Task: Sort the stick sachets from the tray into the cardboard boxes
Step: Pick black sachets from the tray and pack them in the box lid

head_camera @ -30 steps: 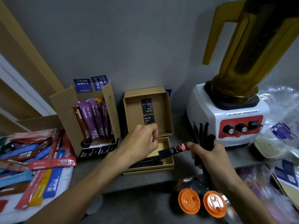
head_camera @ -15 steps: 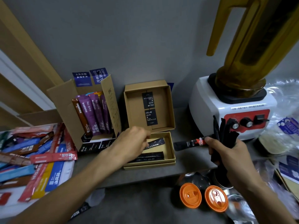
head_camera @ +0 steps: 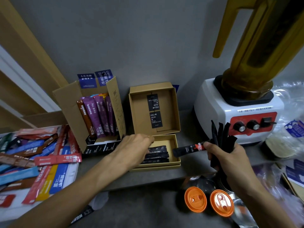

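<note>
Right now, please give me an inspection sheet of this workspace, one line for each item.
Surface: grey counter, crowded.
Job's things: black sachets flat in the small box; purple sachets upright in the tall box; mixed sachets on the tray.
Clutter: blender, orange lids, plastic bags.
Grippers: left hand in the small box; right hand holds a black bundle.
Cables: nothing seen.
Surroundings: grey wall.

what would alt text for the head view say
A left hand lays black sachets in a flat box; the right hand holds more. Coloured sachets fill a tray at left, a blender at right.
</note>
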Demonstrator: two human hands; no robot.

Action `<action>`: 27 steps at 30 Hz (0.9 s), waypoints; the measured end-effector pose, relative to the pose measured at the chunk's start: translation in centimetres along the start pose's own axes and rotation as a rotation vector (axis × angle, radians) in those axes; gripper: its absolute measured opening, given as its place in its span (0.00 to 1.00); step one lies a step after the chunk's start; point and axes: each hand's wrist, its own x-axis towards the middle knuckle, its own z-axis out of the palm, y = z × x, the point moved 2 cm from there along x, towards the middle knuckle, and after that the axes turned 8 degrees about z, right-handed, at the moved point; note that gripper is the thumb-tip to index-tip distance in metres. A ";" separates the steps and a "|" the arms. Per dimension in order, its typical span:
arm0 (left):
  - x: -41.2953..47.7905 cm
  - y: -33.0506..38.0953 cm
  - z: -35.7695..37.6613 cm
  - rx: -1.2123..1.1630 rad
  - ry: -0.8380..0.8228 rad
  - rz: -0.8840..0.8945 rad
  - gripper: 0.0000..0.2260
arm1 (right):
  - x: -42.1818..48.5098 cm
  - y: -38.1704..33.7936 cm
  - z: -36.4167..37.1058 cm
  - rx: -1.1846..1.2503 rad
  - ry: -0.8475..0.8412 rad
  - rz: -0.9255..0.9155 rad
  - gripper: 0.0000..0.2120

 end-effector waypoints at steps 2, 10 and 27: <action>0.1 0.1 0.0 -0.014 -0.006 -0.014 0.07 | -0.1 0.0 0.1 0.006 -0.002 0.004 0.17; -1.4 1.1 -3.9 -1.226 0.287 -0.564 0.09 | -0.7 -0.1 -0.7 0.012 0.015 0.019 0.16; 1.4 0.9 0.2 -0.103 -0.097 0.001 0.11 | -0.7 -0.5 -0.5 0.024 -0.002 0.008 0.17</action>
